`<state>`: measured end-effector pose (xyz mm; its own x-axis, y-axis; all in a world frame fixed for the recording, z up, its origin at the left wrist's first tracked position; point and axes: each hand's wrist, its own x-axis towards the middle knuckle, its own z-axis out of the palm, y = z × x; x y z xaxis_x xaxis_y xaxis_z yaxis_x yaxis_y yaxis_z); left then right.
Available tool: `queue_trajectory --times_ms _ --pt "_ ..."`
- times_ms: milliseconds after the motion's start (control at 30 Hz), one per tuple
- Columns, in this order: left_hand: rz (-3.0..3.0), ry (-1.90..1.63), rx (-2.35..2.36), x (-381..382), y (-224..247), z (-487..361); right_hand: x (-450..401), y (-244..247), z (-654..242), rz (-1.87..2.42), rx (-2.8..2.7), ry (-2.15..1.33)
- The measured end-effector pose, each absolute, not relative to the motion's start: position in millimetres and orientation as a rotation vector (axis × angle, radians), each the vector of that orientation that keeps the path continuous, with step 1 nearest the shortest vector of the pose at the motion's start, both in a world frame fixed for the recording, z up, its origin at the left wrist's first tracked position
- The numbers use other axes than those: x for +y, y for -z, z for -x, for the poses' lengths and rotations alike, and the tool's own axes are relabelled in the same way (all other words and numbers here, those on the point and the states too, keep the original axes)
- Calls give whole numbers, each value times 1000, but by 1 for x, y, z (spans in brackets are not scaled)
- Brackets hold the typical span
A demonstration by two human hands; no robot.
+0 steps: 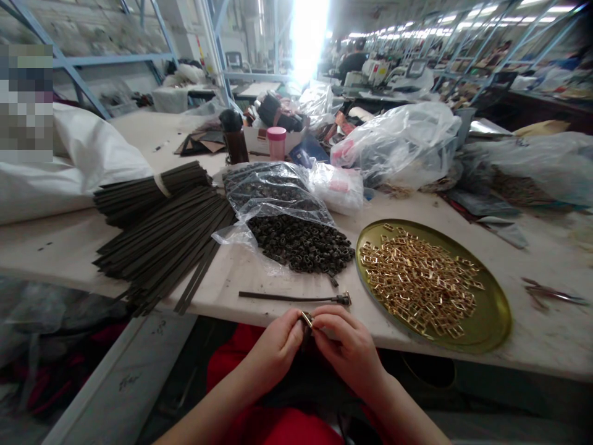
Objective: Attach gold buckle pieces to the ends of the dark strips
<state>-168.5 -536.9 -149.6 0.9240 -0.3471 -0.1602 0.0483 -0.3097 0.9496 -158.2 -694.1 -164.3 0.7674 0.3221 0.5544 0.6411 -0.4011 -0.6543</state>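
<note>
At the table's front edge, my left hand (278, 346) is closed, pinching a dark strap (305, 340) close to a gold buckle (307, 319). My right hand (349, 343) meets it from the other side, with thumb and fingertips closed on the buckle. Most of the held strap hangs out of sight below my hands. Just beyond them lies another dark strap (287, 298) with a gold buckle at its right end. Farther back is a heap of small black loops (303, 244), partly under clear plastic. Gold buckles (417, 278) are spread over a round gold tray (498, 327) to the right.
Dark straps (162, 241) lie fanned out at left, one bundle tied with a band. Pliers-like tools (553, 292) rest right of the tray. Behind stand a dark bottle (234, 136), a pink-lidded jar (277, 145) and clear plastic bags (398, 145).
</note>
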Motion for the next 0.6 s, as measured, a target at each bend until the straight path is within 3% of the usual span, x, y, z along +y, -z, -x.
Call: queue_trajectory --times_ms 467,600 --pt "-1865 361 -157 -541 162 167 -691 176 155 1685 -217 -91" --pt "-1884 377 -132 -543 158 165 -688 180 153 1601 -148 -57"
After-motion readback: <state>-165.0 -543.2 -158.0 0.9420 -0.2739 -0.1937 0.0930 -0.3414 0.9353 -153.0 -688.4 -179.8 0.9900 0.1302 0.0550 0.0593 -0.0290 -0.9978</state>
